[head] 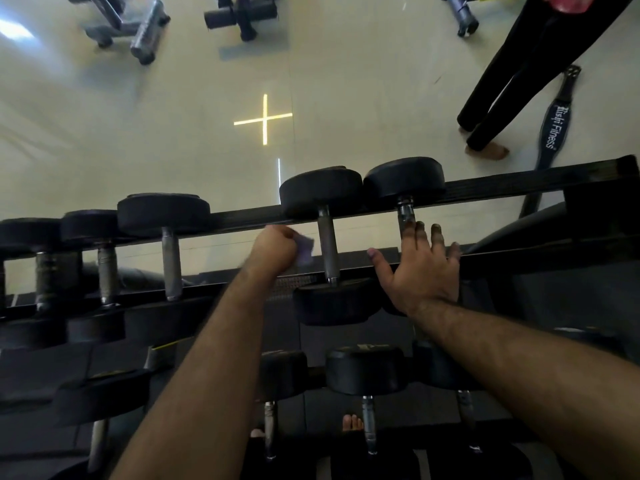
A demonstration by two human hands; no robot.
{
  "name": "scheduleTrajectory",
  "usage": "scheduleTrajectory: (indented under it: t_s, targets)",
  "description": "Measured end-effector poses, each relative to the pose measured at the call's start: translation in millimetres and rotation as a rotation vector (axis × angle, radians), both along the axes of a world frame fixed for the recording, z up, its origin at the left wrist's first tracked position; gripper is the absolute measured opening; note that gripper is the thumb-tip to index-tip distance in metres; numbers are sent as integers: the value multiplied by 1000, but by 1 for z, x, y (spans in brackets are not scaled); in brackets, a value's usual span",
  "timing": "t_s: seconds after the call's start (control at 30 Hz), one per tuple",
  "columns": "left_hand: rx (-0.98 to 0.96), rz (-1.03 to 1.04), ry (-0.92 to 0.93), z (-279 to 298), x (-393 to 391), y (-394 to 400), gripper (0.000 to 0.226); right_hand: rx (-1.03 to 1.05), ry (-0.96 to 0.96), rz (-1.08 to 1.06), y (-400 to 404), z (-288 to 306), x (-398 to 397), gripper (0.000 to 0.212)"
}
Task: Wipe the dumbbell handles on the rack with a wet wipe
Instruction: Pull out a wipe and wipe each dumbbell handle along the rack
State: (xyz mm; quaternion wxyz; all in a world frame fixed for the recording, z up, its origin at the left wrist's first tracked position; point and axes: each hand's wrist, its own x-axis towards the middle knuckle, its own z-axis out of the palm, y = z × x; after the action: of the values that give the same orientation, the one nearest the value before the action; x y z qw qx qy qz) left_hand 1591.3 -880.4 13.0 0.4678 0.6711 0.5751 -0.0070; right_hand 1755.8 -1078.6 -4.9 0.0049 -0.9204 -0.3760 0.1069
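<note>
A black dumbbell rack (502, 185) runs across the view with several black dumbbells on its top tier. My left hand (273, 249) grips a crumpled pale wet wipe (305, 250) just left of a steel dumbbell handle (328, 247); the wipe is beside the handle, and I cannot tell whether it touches. My right hand (420, 268) lies with fingers spread over the handle of the dumbbell to the right (405, 178), hiding most of that handle. Three more dumbbells with bare handles (171, 261) sit to the left.
A lower tier holds more dumbbells (367, 372). Beyond the rack is pale floor with a person's legs (502, 98) at the upper right, a weight belt (554, 129) leaning by the rack, and gym machine bases (242, 15) at the back. My toes (352, 423) show below.
</note>
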Motion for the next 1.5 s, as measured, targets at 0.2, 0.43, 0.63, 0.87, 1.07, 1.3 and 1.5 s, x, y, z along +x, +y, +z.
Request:
scheduleTrajectory:
  t_s: [0.2,0.43,0.63,0.87,1.07,1.3,1.5]
  targets:
    - [522,-134,31,19,24,-55,20,-3,-2,-5,0,0,-1,103]
    - [664,-334,-51,26,16,-69,19,0,-19,-2,1,-2,0,104]
    - [759,-870,66,11,32,-57,39,9,-33,-12,1,-4,-1,97]
    - [687,-542,-220,17,21,-34,15,25,-49,-7,1,-5,-1,96]
    - [556,-885,2,12,15,-47,32,33,-77,-21,2,-6,-3,93]
    - [255,149,-389,31,27,-77,26,144,5,-59,2,-6,-2,79]
    - [199,434,-433,11,75,-110,37,474,255,-78,-8,-5,10,69]
